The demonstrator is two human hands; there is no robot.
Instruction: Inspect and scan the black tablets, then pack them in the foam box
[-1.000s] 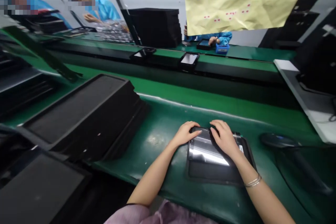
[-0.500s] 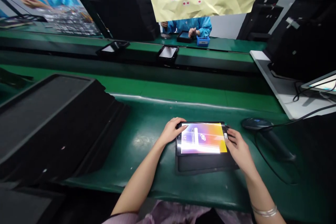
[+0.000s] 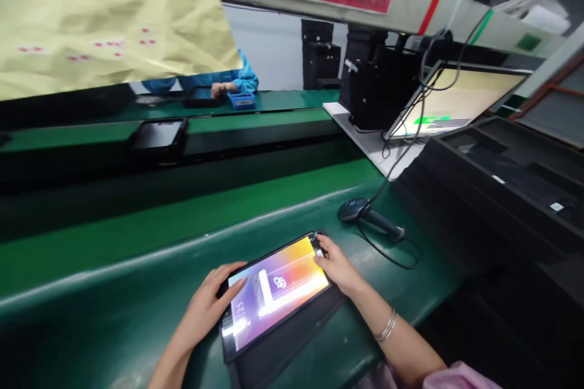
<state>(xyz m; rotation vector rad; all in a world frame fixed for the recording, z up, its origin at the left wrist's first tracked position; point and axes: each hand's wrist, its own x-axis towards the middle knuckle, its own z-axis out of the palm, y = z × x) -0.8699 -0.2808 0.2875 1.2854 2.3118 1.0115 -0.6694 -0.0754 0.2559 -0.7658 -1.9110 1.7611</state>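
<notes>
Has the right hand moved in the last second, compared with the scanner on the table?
Yes. The right hand has moved rightward, nearer to the scanner: its fingers, earlier at the far edge of the tablet, are now at its right end.

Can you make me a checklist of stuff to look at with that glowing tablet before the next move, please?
1. Tablet screen lit: ok, it shows a colorful picture.
2. Left grip on the tablet: ok, thumb over the screen's left end.
3. Right grip on the tablet: ok, at the opposite end.
4. Tablet lined up with the black piece under it: not ok, that piece sticks out on the near side.
5. Scanner apart from the right grip: ok, it lies on the table.
6. Tiny screen writing readable: cannot tell, too small.
</notes>
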